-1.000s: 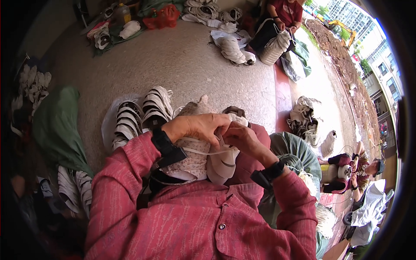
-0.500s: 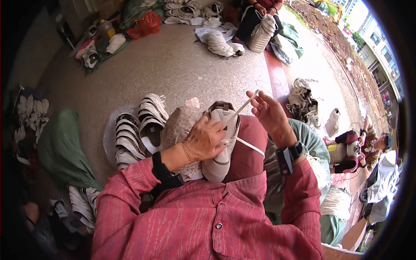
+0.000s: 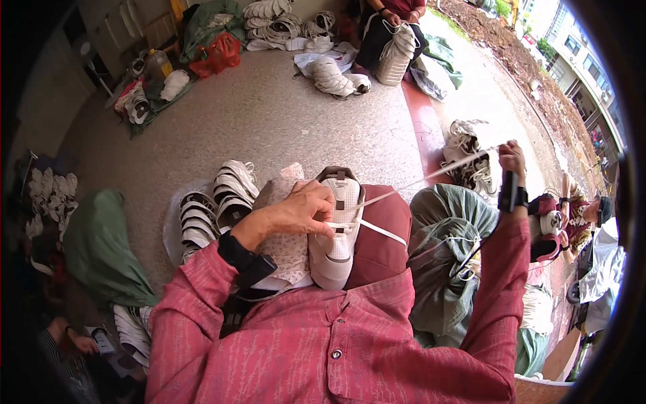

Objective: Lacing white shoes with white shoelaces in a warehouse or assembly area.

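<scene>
On my lap lies a white and beige shoe (image 3: pixel 333 259), toe toward me, its dark heel opening on the far side. My left hand (image 3: pixel 303 209) grips the shoe's upper at its left side, thumb and fingers bent over the lacing area. Far out to the right, my right hand (image 3: pixel 512 160) is closed on the end of a white shoelace (image 3: pixel 444 170). That lace runs taut from the shoe up to my fist. Another length of lace (image 3: pixel 387 232) lies across my right thigh.
Stacked shoe uppers (image 3: pixel 232 192) stand left of my lap. Beside my right leg sits a grey-green sack (image 3: pixel 441 269), and more shoes (image 3: pixel 465 158) lie beyond it. Another person (image 3: pixel 397 20) handles stacked uppers at the far side. A green sack (image 3: pixel 101 242) stands left.
My right hand has swung outward to the right and closed, drawing the shoelace into a long straight line. My left hand has shifted slightly left on the shoe.
</scene>
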Tool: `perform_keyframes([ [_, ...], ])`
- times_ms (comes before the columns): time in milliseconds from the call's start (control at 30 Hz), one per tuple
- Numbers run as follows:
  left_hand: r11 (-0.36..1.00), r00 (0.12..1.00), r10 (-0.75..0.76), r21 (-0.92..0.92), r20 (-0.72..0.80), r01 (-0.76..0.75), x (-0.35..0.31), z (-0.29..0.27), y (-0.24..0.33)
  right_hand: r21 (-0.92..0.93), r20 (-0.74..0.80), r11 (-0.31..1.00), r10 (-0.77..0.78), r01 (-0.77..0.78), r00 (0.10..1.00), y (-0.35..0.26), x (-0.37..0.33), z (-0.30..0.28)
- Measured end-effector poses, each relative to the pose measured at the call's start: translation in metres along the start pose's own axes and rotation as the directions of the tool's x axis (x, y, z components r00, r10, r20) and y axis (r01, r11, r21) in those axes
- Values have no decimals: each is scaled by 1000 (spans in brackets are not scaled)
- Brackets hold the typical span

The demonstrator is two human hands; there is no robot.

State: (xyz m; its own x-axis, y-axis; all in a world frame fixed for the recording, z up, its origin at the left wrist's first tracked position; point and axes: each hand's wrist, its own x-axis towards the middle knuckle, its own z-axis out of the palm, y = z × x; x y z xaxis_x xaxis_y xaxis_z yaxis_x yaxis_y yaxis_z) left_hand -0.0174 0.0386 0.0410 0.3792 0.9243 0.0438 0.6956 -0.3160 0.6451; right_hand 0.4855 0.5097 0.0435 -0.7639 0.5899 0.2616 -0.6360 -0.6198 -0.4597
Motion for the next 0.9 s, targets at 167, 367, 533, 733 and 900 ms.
perform_keyframes([
  [167, 961, 961, 12, 270, -277, 66, -12, 19, 13, 96, -17, 995, -25, 27, 1000, -5, -12, -31],
  [367, 675, 922, 279, 737, -268, 10, 27, 95, 30, -394, -582, 917, -303, 64, 755, 137, -15, 23],
  [533, 799, 944, 317, 561, -87, -217, 25, 86, 46, -538, -489, 839, -385, 76, 783, 148, -63, 40],
  [733, 448, 867, -417, -892, -273, -66, -68, -2, 21, -419, -646, 858, -511, 297, 567, 141, -103, -3],
  [900, 24, 600, -678, -828, -425, -560, -163, -3, -69, -527, -465, 814, -517, 244, 719, 204, -112, -4],
])
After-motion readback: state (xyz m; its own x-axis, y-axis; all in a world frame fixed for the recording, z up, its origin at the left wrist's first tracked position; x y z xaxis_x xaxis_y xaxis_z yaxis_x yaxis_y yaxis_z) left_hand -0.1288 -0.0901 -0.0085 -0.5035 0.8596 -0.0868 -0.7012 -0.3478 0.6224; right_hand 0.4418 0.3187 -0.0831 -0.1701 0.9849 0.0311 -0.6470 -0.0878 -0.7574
